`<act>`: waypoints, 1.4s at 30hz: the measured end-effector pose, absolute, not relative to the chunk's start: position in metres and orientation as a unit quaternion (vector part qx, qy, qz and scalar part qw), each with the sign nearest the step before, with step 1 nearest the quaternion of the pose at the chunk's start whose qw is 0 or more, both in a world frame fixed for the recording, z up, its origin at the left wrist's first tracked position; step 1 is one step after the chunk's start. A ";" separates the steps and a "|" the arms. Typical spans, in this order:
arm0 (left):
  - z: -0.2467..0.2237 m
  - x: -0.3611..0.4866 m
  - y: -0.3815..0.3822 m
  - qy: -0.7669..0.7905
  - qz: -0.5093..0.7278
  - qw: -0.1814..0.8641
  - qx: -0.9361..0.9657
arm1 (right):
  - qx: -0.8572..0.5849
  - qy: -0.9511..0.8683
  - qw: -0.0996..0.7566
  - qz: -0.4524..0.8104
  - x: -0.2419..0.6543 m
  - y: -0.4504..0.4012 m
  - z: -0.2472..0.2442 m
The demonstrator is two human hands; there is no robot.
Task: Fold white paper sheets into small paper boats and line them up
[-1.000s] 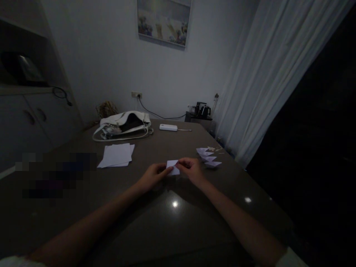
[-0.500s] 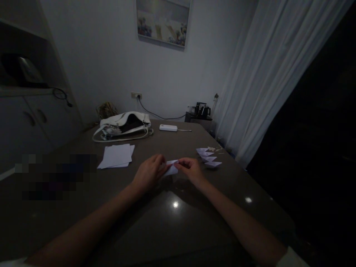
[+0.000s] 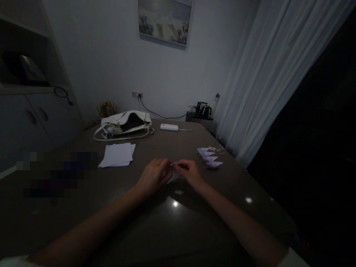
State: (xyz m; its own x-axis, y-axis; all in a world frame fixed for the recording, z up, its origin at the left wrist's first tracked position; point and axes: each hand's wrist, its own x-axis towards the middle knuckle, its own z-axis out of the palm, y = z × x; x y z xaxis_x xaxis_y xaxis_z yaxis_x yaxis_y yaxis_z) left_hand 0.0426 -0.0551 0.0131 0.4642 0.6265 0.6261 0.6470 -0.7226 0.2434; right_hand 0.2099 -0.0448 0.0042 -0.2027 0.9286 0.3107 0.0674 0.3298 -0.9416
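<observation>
Between my two hands is a small folded piece of white paper [image 3: 174, 175], partly covered by my fingers. My left hand [image 3: 154, 175] is closed on its left side, and my right hand [image 3: 190, 172] pinches its upper right part. The fingertips of both hands almost meet at the top of the paper. To the right of my hands, several folded paper boats [image 3: 213, 164] stand in a slanting row. A stack of flat white paper sheets [image 3: 118, 154] lies to the left.
A white handbag [image 3: 126, 120] lies open at the back of the dark table [image 3: 155, 237]. Beside it is a white power bank [image 3: 169, 127] with a short cable. Small pale scraps [image 3: 214, 148] lie near the right edge. A black kettle [image 3: 205, 110] stands beyond the table.
The paper has turned from lying nearly level to hanging downward between my hands. My left hand's fingers have moved closer to my right hand's.
</observation>
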 end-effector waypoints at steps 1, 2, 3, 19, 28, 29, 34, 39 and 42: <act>0.013 0.043 -0.055 -0.375 -0.357 0.014 -0.855 | -0.385 -0.648 0.500 0.427 0.210 -0.044 0.004; 0.013 0.043 -0.056 -0.376 -0.356 0.017 -0.855 | -0.385 -0.649 0.502 0.424 0.210 -0.044 0.004; 0.013 0.043 -0.056 -0.375 -0.355 0.020 -0.856 | -0.385 -0.648 0.503 0.423 0.209 -0.044 0.003; 0.018 0.048 -0.063 -0.336 -0.331 0.068 -0.879 | -0.390 -0.597 0.506 0.485 0.206 -0.044 0.004; 0.009 0.044 -0.050 -0.386 -0.366 -0.074 -0.843 | -0.400 -0.567 0.532 0.484 0.212 -0.050 0.014; 0.009 0.044 -0.049 -0.378 -0.363 -0.086 -0.847 | -0.399 -0.567 0.533 0.486 0.212 -0.050 0.015; 0.013 0.045 -0.052 -0.365 -0.367 -0.100 -0.849 | -0.388 -0.577 0.512 0.505 0.213 -0.047 0.012; 0.017 0.045 -0.055 -0.358 -0.358 -0.096 -0.857 | -0.369 -0.597 0.506 0.501 0.215 -0.048 0.011; 0.016 0.044 -0.054 -0.355 -0.363 -0.099 -0.856 | -0.365 -0.591 0.509 0.508 0.215 -0.048 0.012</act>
State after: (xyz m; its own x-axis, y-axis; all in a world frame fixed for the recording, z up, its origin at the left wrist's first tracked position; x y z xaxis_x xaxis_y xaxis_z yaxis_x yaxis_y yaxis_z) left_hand 0.0444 -0.0539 0.0164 0.4846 0.6785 0.5520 0.5352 -0.7292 0.4265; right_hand 0.2151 -0.0485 0.0124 -0.2161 0.9487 0.2309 -0.0857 0.2172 -0.9724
